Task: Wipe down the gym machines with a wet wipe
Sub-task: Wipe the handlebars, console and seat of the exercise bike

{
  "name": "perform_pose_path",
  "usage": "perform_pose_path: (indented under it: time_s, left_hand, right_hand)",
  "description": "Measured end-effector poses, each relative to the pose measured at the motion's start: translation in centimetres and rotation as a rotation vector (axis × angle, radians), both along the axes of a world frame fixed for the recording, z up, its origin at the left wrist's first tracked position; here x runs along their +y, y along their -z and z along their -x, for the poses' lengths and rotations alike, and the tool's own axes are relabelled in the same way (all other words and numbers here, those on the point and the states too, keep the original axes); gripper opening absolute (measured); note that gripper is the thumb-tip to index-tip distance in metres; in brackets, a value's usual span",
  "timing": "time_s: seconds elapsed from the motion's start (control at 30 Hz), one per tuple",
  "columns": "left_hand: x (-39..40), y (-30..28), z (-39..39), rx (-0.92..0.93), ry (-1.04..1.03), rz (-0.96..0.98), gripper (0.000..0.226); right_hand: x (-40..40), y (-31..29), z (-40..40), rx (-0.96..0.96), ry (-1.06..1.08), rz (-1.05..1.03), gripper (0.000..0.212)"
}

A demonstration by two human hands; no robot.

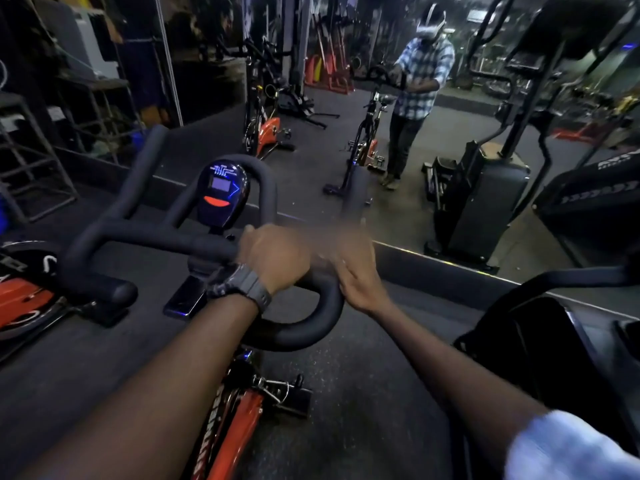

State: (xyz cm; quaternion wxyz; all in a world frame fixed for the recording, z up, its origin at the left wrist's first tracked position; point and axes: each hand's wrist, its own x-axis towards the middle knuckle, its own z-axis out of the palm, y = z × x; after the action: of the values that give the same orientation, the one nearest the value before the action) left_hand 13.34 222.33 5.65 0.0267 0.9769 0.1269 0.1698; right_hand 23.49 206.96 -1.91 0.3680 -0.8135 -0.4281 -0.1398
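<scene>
A spin bike's black padded handlebar (298, 327) fills the middle of the view, with a small blue-lit console (221, 192) above its crossbar and the orange frame (239, 424) below. My left hand (273, 258), a dark watch on its wrist, is closed over the bar just right of the console. My right hand (353, 268) is smeared by motion against the bar's right upright horn (353, 199). No wet wipe shows clearly; anything under either palm is hidden.
A wall mirror (415, 140) stands just behind the bike and reflects me, the bikes and a stepper. A second orange bike (20, 299) sits at the left. A black machine (554, 348) crowds the right. Metal shelving (31, 161) stands at far left.
</scene>
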Motion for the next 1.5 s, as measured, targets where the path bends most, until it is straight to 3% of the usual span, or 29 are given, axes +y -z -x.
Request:
perform_pose_path:
  time_s: [0.13,0.23,0.37,0.5,0.6,0.7,0.77,0.9,1.0,1.1,1.17,1.3,1.5]
  left_hand:
    - [0.3,1.4,-0.8,-0.007,0.066,-0.193,0.038]
    - [0.7,2.9,-0.8,-0.115,0.097,-0.227,0.039]
    - [1.0,3.1,-1.1,-0.186,0.102,-0.171,0.036]
    - [1.1,3.3,-1.6,-0.23,0.088,-0.143,0.036]
    - [1.1,3.5,-2.0,-0.259,0.094,-0.16,0.04]
    - [1.1,3.5,-2.1,-0.259,0.075,-0.168,0.042]
    - [1.0,3.6,-2.1,-0.264,0.087,-0.172,0.039]
    - [1.2,3.7,-2.0,-0.264,0.087,-0.159,0.043]
    - [1.3,3.7,-2.0,-0.263,0.086,-0.141,0.043]
    - [1.3,3.7,-2.0,-0.267,0.096,-0.132,0.041]
    - [1.3,3.8,-1.9,-0.261,0.097,-0.127,0.04]
    - [1.1,3.6,-1.6,-0.234,0.101,-0.112,0.039]
    - [1.0,3.4,-1.5,-0.244,0.103,-0.08,0.035]
  right_hand:
    - [3.2,-5.5,-7.5,-0.091,0.155,-0.029,0.038]
    - [5.4,-8.7,-12.0,0.052,0.248,-0.196,0.032]
    - [5.1,-6.9,-8.4,0.133,0.19,-0.447,0.032]
    - [3.5,-0.7,-0.6,0.263,0.078,-0.531,0.039]
    - [4.4,-2.7,-3.4,0.394,0.164,-0.643,0.042]
    - [5.8,-6.8,-8.4,0.775,0.16,-0.923,0.036]
    - [5.5,-8.1,-10.4,1.11,-0.017,-1.056,0.026]
    - [4.2,-6.0,-8.3,1.533,-0.287,-1.102,0.046]
    - [2.8,-1.1,-2.1,1.735,-0.349,-1.053,0.027]
    - [2.2,0.1,-0.1,1.821,-0.382,-0.973,0.025]
    - [2.7,-2.1,-3.8,1.811,-0.398,-0.951,0.04]
    - [4.5,-7.0,-10.8,1.618,-0.341,-0.929,0.075]
    - [3.3,-2.4,-3.4,1.604,-0.279,-0.917,0.066]
